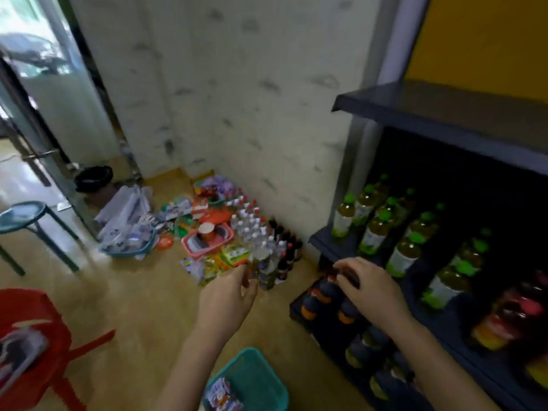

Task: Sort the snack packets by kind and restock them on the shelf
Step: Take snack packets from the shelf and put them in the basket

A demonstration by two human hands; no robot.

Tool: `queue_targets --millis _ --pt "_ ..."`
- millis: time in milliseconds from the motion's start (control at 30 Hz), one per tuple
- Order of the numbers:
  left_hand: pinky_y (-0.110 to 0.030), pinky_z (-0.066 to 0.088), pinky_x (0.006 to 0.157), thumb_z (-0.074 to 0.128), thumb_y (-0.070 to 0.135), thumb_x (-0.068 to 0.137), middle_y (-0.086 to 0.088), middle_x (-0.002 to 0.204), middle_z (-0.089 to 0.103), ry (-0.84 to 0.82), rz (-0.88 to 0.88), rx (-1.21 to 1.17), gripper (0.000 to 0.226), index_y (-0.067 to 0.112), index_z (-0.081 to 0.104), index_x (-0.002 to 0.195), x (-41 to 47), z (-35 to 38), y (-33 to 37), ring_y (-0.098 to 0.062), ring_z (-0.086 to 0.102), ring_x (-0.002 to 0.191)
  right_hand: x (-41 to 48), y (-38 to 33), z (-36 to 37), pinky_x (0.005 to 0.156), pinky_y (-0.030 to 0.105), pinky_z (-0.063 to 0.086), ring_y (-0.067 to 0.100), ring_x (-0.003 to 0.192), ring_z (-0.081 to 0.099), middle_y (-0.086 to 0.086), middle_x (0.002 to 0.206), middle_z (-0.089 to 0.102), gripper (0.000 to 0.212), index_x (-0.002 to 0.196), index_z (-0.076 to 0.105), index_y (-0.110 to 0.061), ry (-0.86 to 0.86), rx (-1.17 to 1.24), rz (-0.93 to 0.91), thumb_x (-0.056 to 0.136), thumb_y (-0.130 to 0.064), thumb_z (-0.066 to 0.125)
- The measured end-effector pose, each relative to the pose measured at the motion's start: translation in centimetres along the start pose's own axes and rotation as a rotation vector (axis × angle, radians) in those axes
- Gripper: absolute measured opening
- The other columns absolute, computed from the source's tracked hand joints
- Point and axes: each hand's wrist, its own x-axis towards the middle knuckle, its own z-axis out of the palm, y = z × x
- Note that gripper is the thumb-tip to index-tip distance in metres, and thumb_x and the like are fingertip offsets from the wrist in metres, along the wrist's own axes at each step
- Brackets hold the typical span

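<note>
Teal plastic catches the eye first: the basket (261, 378) by the person's knees holds snack packets (219, 393), none on the shelf (444, 126) yet. Left hand (228, 295) hangs loosely curled, nothing in its fingers. Right hand (370, 289) rests over dark bottles (323, 295) on the bottom ledge; grip unclear. Looks like clearing space. Next: reach down for packets. Bare floor (142, 292) between them, shelf edge close on the right.

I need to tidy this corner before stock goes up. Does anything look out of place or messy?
Yes. Goods lie heaped on the floor by the wall: loose packets, small bottles, a pink basket and a basket of crumpled bags. Meanwhile the top shelf looks bare. Nothing seems spilled.
</note>
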Motion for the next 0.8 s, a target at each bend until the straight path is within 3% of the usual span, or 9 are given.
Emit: queue_targets --millis 200,367,500,700,800 --pt "-0.03 0.044 0.056 0.049 0.04 0.091 0.004 0.084 0.066 0.056 0.432 -0.081 0.021 0.021 0.059 0.091 0.6 -4.2 15.3 -0.017 0.063 0.078 -9.8 4.6 -13.2 0.068 0.023 0.043 0.008 0.102 0.056 -0.015 0.114 0.058 0.024 0.115 0.057 -0.033 0.237 -0.124 0.205 0.093 -0.036 0.048" --pt "-0.031 0.043 0.067 0.055 0.037 0.089 0.005 0.088 0.063 0.035 0.752 -0.273 0.019 0.021 0.061 0.096 -3.0 -4.8 28.9 -0.019 0.059 0.088 -22.5 9.7 -22.2 0.079 0.031 0.049 0.014 0.109 0.057 -0.012 0.116 0.06 0.025 0.114 0.059 -0.032 0.448 -0.219 0.49 0.091 -0.035 0.052" --pt "-0.027 0.041 0.066 0.055 0.037 0.089 0.009 0.087 0.062 0.005 0.979 -0.369 0.02 0.023 0.061 0.102 -8.6 -4.2 38.9 -0.014 0.058 0.091 -34.3 12.9 -27.1 0.081 0.034 0.05 0.014 0.103 0.06 -0.011 0.104 0.064 0.02 0.106 0.063 -0.03 0.649 -0.257 0.705 0.087 -0.031 0.057" --pt "-0.024 0.034 0.063 0.055 0.038 0.089 0.014 0.082 0.057 -0.059 1.158 -0.471 0.019 0.025 0.062 0.101 -19.6 -2.4 49.7 -0.012 0.057 0.09 -51.2 15.7 -30.2 0.08 0.038 0.052 0.013 0.097 0.062 -0.012 0.1 0.065 0.019 0.106 0.064 -0.028 0.802 -0.313 0.94 0.088 -0.029 0.058" --pt "-0.025 0.04 0.063 0.055 0.038 0.089 0.013 0.083 0.06 -0.114 1.174 -0.506 0.018 0.026 0.061 0.1 -25.1 -1.3 53.4 -0.011 0.058 0.087 -58.1 17.4 -30.9 0.078 0.031 0.051 0.01 0.098 0.061 -0.013 0.104 0.065 0.021 0.109 0.063 -0.028 0.803 -0.317 1.009 0.09 -0.03 0.057"
